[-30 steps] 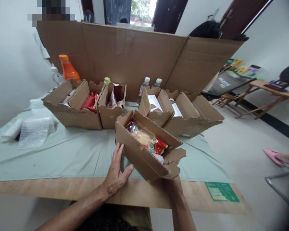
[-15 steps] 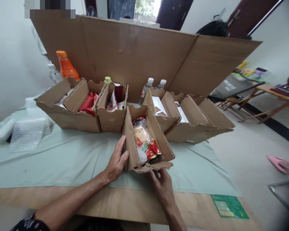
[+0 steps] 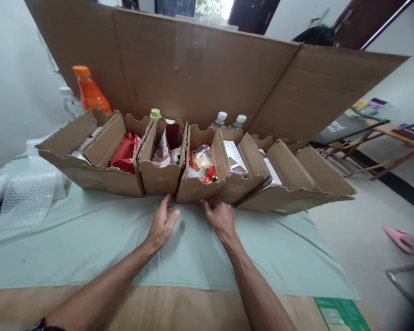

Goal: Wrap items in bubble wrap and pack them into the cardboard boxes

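Note:
A cardboard box (image 3: 196, 191) stands in the middle of a row of similar boxes. Inside it lies a red and clear snack packet (image 3: 204, 164). My left hand (image 3: 161, 224) is by the box's lower left front corner, thumb and fingers apart, holding nothing. At the foot of its front wall is my right hand (image 3: 220, 216), with fingertips against the cardboard and partly out of sight. To the left, another box (image 3: 160, 177) contains a patterned pouch (image 3: 163, 149). A box on the right (image 3: 248, 181) has a white carton (image 3: 235, 157) in it.
A tall cardboard panel (image 3: 200, 73) rises behind the row. An orange bottle (image 3: 91, 94) and two white-capped bottles (image 3: 221, 120) stand behind the boxes. Bubble wrap (image 3: 32, 195) lies at the left on the green cloth (image 3: 100, 248). A green leaflet (image 3: 341, 315) lies at the front right.
The box with the snack packet has moved back from the front into the row, between its neighbours. Both hands have gone forward with it, and the left has come off its side.

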`<state>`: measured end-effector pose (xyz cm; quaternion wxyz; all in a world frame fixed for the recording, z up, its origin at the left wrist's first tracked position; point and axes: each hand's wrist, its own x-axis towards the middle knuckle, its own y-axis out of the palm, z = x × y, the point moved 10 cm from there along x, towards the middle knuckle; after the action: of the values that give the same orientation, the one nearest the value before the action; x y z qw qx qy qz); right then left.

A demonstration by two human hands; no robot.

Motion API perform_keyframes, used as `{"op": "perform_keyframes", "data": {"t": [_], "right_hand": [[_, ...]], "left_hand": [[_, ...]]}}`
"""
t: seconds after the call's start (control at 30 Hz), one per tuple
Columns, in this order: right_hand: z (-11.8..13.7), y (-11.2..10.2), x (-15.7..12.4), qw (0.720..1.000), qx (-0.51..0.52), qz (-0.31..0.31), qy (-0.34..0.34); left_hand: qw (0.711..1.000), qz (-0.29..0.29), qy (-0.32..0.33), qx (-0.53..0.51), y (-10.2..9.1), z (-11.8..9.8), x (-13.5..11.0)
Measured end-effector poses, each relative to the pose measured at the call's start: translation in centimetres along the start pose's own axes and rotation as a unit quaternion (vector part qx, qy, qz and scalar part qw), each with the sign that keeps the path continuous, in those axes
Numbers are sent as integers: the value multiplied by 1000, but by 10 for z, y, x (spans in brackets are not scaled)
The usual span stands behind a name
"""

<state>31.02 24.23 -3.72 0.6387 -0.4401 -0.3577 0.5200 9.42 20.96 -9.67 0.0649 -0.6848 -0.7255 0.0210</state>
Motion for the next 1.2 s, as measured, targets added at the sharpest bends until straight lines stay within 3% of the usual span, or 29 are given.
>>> {"op": "perform_keyframes", "data": {"t": [0.13, 0.27, 0.33, 0.47, 0.57, 0.73, 0.83, 0.97, 1.07, 1.2], "right_hand": [[8, 8, 12, 1000, 16, 4, -15], [21, 8, -7, 997, 55, 16, -57], [41, -4, -20, 987, 110, 4, -115], [112, -43, -36, 941, 203, -48, -266], [159, -47, -22, 958, 102, -12, -267], [188, -64, -4, 980, -33, -15, -197], [190, -68, -19, 975, -51, -12, -216], [172, -64, -57, 970, -15, -16, -241], [151, -70, -101, 953, 62, -50, -292], [114, -98, -172, 912, 148, -97, -369]], "left_hand": [[998, 20, -14, 49, 5, 10, -1], [998, 17, -7, 54, 5, 10, -2], [999, 13, 7, 52, 5, 7, -2], [999, 19, 19, 38, 8, 1, 0], [999, 12, 6, 29, 8, -2, 3], [999, -34, 14, 11, -15, -18, -16], [996, -85, 9, 17, -49, -22, -50], [991, -124, -12, 52, -97, -13, -100], [987, -143, -33, 67, -124, -2, -127], [982, -173, -43, 63, -146, 2, -142]]}}
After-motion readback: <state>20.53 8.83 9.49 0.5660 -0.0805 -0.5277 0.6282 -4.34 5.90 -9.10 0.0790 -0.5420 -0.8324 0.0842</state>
